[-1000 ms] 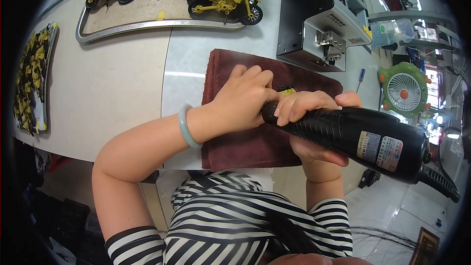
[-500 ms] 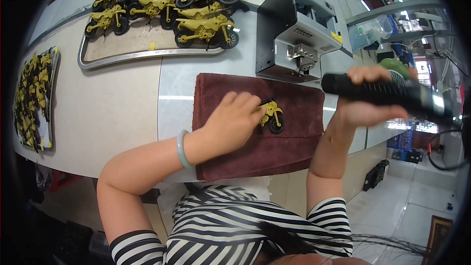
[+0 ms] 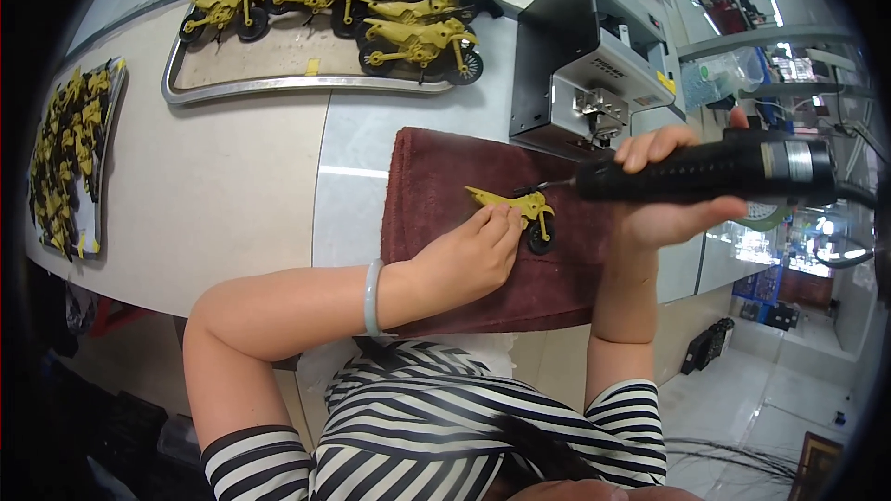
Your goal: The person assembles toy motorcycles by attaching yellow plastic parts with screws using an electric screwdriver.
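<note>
A yellow toy motorcycle (image 3: 533, 204) with black wheels lies on the folded maroon cloth (image 3: 445, 167). My left hand (image 3: 469, 255) is closed on the toy's lower side, fingers pressed together and covering part of it. In my right hand (image 3: 664, 209) is a black corded electric screwdriver (image 3: 710, 173), held level from the right. Its thin bit points left and reaches the upper edge of the toy, by the black part near the front; whether it touches a screw is too small to tell.
Behind the cloth stands a grey and black box-shaped bench machine (image 3: 603, 79). A metal-rimmed tray (image 3: 278, 88) at the back left bears several yellow toy motorcycles. Another tray (image 3: 95, 199) of yellow and black parts sits at the far left. The screwdriver's cable (image 3: 858, 193) runs off right.
The screwdriver has come left and its bit now meets the toy motorcycle. My left hand has shifted from the toy's left end to its lower side. The whole view has shifted slightly.
</note>
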Demonstrator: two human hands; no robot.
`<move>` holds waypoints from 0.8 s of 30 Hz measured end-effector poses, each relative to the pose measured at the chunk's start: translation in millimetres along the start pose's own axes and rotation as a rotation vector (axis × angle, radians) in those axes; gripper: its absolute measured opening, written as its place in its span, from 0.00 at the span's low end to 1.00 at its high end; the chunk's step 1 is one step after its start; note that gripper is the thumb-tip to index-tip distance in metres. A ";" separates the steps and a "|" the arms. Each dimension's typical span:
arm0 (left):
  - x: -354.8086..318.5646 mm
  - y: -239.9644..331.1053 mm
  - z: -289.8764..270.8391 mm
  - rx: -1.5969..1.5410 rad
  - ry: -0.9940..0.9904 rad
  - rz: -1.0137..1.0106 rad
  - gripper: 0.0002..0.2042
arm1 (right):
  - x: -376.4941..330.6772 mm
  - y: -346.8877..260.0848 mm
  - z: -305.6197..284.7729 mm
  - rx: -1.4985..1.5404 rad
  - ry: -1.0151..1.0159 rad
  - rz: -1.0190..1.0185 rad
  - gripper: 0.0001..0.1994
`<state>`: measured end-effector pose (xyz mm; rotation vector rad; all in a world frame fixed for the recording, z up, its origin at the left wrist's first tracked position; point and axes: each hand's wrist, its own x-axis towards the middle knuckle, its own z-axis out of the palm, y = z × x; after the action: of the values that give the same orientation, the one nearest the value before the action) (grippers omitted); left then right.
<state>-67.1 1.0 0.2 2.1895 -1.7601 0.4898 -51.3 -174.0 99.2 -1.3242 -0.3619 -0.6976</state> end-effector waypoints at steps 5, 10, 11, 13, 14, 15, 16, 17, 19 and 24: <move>-3.7 -0.2 7.8 -0.018 0.076 -0.019 0.18 | -26.6 16.4 39.2 -0.039 -0.032 0.128 0.52; -3.4 0.5 9.7 -0.050 0.103 -0.030 0.15 | -33.6 23.2 43.7 -0.180 -0.066 0.239 0.50; -3.1 0.4 10.1 -0.052 0.100 -0.032 0.15 | -33.6 24.2 44.0 -0.178 -0.065 0.243 0.50; -3.0 0.5 9.9 -0.092 0.111 -0.044 0.14 | -34.4 25.6 44.6 -0.192 -0.079 0.278 0.48; -3.1 0.5 9.3 -0.096 0.106 -0.044 0.14 | -34.7 27.3 44.1 -0.192 -0.075 0.282 0.48; -3.1 0.4 8.5 -0.110 0.101 -0.055 0.14 | -34.6 29.5 43.4 -0.177 -0.098 0.296 0.47; -3.4 -0.2 7.6 -0.122 0.095 -0.067 0.13 | -34.5 31.4 43.5 -0.159 -0.124 0.309 0.45; -4.0 -0.4 7.3 -0.124 0.090 -0.068 0.13 | -34.9 32.1 44.3 -0.157 -0.121 0.313 0.45; -4.4 -0.9 7.3 -0.143 0.105 -0.083 0.13 | -34.8 32.8 45.9 -0.172 -0.112 0.337 0.44; -4.0 -2.1 3.4 -0.171 0.071 -0.084 0.13 | -35.2 35.4 44.7 -0.144 -0.127 0.353 0.44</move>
<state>-65.6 3.5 -4.6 2.0911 -1.6042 0.3769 -48.2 -118.9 61.1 -1.5263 -0.1736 -0.3496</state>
